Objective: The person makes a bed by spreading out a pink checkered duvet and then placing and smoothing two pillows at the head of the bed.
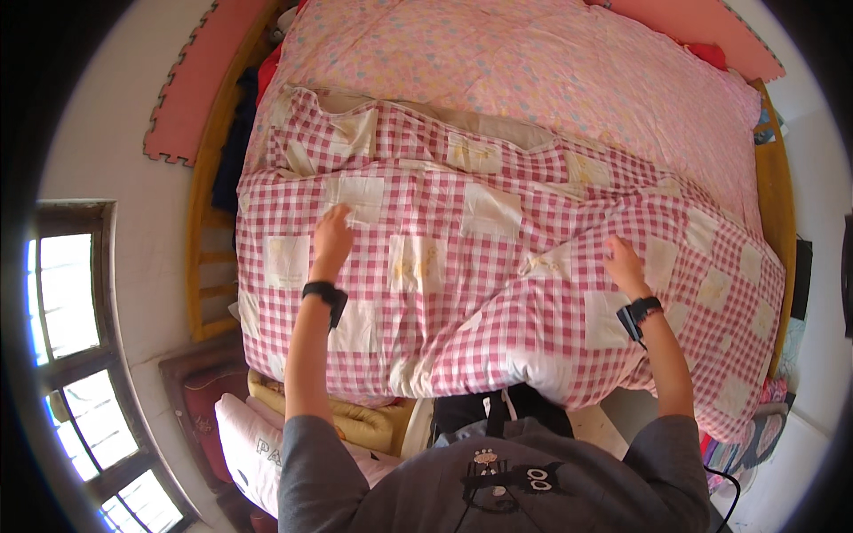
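A red-and-white checked quilt cover with pale printed squares spreads across the near half of the bed, rumpled and creased. Its far edge is folded unevenly, showing a beige underside. My left hand is over the left part of the checked cloth, fingers curled, beside a pale square. Over the right part is my right hand, also with curled fingers. Whether either hand pinches the cloth or only hovers above it is unclear. A diagonal fold runs across the cover between them. Each wrist wears a black strapped device.
A pink patterned sheet covers the far half of the bed. Wooden bed rails stand at both sides. Near left are a white pillow, folded yellow bedding and a dark red chair. Folded textiles lie near right.
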Demonstrator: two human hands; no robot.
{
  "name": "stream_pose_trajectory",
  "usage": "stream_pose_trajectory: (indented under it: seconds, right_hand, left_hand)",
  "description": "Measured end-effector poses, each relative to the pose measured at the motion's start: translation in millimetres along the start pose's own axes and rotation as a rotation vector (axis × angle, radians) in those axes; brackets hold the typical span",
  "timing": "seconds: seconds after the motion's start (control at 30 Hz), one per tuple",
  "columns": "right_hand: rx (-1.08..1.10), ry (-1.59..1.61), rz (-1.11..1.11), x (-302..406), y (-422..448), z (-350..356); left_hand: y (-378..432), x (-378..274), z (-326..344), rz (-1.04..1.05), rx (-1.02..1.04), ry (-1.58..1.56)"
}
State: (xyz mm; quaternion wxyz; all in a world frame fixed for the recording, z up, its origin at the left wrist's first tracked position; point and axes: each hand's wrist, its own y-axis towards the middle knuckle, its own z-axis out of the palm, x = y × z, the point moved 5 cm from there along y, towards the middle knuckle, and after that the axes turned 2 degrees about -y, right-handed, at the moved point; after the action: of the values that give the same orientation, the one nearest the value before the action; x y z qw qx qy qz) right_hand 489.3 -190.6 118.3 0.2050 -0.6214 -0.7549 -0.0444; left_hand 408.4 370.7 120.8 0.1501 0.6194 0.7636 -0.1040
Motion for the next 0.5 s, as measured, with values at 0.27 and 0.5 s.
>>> stream_pose_trajectory:
  seconds: [0.27,0.5]
  right_hand:
    - [0.052,-0.358,-0.098,8.0,99.9,57.5]
    - [0.25,-0.626,-0.025,-26.6,94.2,94.7]
  left_hand:
    - [79.3,-71.4,106.8,0.2,0.235,0.302]
    - [53.0,-105.9,164.6,0.153,0.306,0.168]
